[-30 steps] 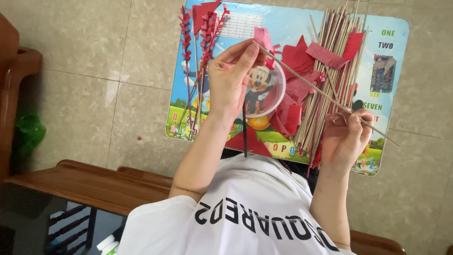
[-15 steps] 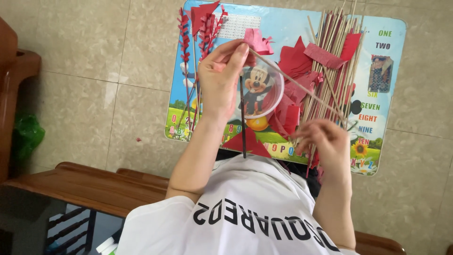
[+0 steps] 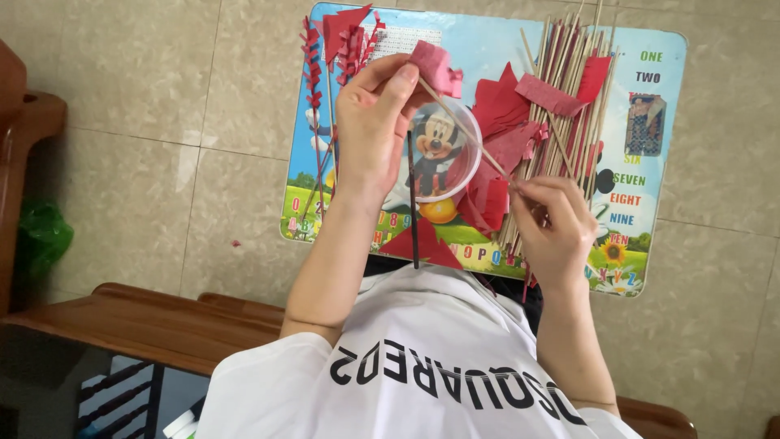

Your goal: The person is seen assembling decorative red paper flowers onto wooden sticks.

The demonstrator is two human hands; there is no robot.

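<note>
My left hand point(image 3: 374, 134) pinches a folded red paper piece point(image 3: 436, 67) at the top end of a thin wooden stick point(image 3: 471, 134). The stick slants down to the right across a clear round plastic dish point(image 3: 455, 175). My right hand point(image 3: 554, 228) pinches the stick's lower end, beside a pile of red paper cuttings point(image 3: 500, 158). Both hands are over a small colourful picture table point(image 3: 650, 236).
A bundle of bare wooden sticks point(image 3: 569, 97) lies on the table's right half. Several stems with red paper leaves point(image 3: 315, 81) lie at its left edge. A dark stick point(image 3: 413, 207) and red triangles point(image 3: 422, 244) sit near me. Wooden furniture point(image 3: 146, 321) stands at the lower left on a tiled floor.
My right hand dropped away from the stick toward my body, then came back up and took hold of its lower end. My left hand kept the red paper piece almost still.
</note>
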